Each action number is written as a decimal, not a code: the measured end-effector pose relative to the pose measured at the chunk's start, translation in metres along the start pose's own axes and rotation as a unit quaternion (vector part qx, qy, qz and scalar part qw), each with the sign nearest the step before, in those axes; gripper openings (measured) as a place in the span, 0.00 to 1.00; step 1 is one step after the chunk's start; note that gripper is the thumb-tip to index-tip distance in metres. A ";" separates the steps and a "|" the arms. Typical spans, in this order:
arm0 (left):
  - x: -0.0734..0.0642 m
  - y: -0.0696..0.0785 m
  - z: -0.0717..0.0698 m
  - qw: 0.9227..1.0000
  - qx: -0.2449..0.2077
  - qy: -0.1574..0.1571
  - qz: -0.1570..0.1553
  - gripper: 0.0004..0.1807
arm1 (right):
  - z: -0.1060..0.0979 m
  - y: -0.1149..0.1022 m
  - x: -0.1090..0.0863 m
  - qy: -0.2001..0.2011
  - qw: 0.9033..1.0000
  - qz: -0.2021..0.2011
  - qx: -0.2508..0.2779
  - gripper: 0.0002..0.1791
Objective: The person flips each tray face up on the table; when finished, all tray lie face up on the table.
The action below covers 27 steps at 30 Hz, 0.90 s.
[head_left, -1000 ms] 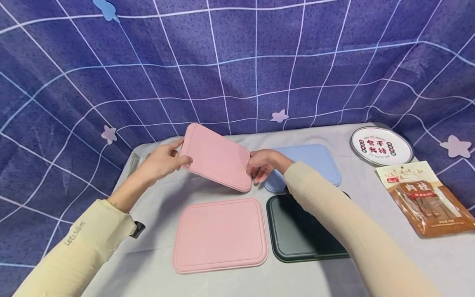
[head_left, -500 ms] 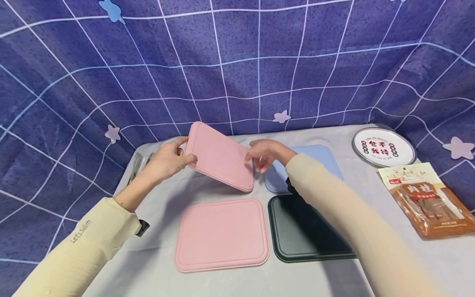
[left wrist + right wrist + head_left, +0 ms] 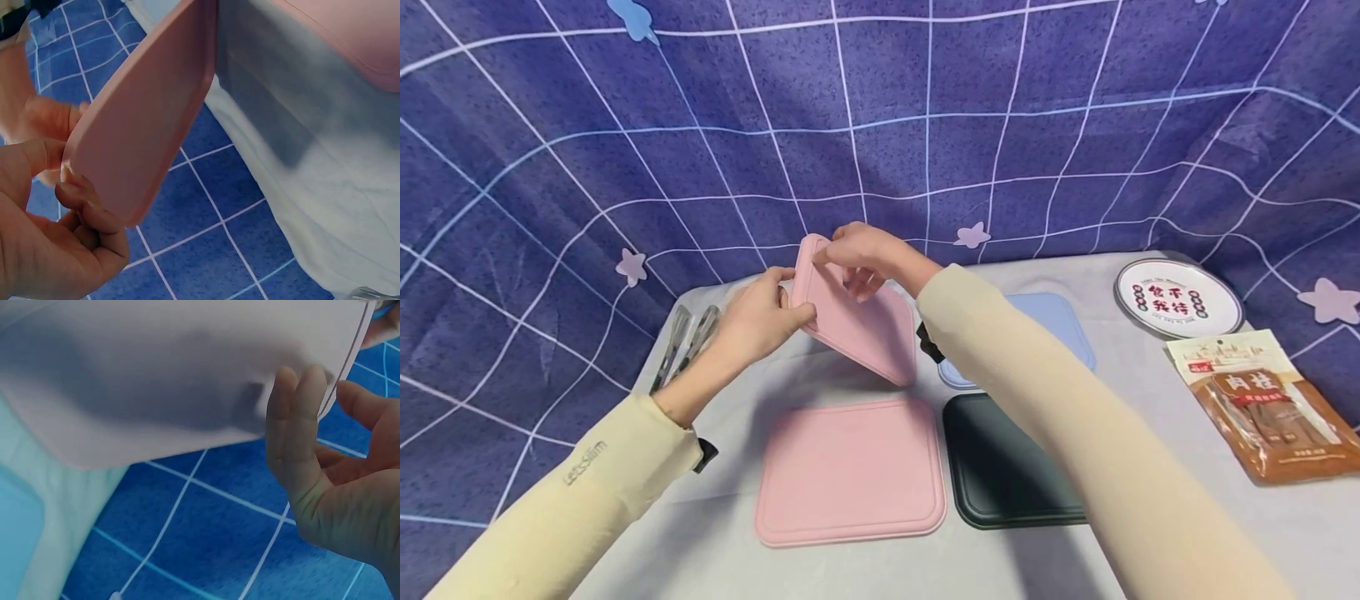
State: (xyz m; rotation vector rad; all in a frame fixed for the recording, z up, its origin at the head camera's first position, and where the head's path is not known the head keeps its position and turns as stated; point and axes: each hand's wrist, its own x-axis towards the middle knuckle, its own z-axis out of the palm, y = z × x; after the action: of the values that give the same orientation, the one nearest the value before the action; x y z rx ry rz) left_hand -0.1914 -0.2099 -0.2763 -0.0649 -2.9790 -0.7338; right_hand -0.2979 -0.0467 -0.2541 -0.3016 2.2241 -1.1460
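Note:
My left hand [image 3: 756,321] pinches the left end of a pink rectangular board [image 3: 872,337] with rounded corners, held tilted above the table. Its thumb lies on the near face, as the head view shows, and its other fingers go behind the edge. Close to the board's upper left corner is my right hand [image 3: 868,254]. In the right wrist view two nearly straight fingers [image 3: 303,419] stand at the board's face, with the thumb apart from them beside the edge. A second pink board [image 3: 853,475] lies flat below, next to a dark green board [image 3: 1011,467].
A light blue board [image 3: 1052,325] lies behind the green one, partly hidden by my right sleeve. Silver metal utensils [image 3: 675,337] lie at the left. At the right are a white plate [image 3: 1176,296] with red lettering and a brown food packet [image 3: 1262,408]. A blue gridded curtain [image 3: 887,150] hangs behind.
My right hand has moved up and left from the raised board's right edge to its upper left corner. The left hand keeps its hold and has shifted slightly to the right.

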 end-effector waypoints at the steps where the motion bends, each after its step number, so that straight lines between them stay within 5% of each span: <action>1: 0.000 0.002 0.000 1.000 -0.002 0.001 -0.002 0.35 | 0.001 -0.004 0.000 0.006 1.000 0.001 -0.003 0.23; 9: -0.006 0.007 0.003 1.000 -0.001 0.028 -0.006 0.33 | 0.011 -0.029 0.000 0.019 0.998 0.029 -0.043 0.45; 17: -0.009 0.015 0.006 0.999 0.009 0.043 -0.002 0.34 | 0.013 -0.039 -0.001 0.038 0.992 0.051 -0.112 0.21; 27: -0.009 0.019 0.011 0.998 -0.001 0.061 0.011 0.33 | 0.009 -0.037 -0.002 0.076 0.987 0.040 -0.133 0.17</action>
State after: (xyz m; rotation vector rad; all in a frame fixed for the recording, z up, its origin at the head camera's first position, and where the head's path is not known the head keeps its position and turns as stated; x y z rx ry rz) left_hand -0.1821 -0.1883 -0.2783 -0.0509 -2.8573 -0.7100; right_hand -0.2940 -0.0737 -0.2275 -0.2365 2.5042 -0.8533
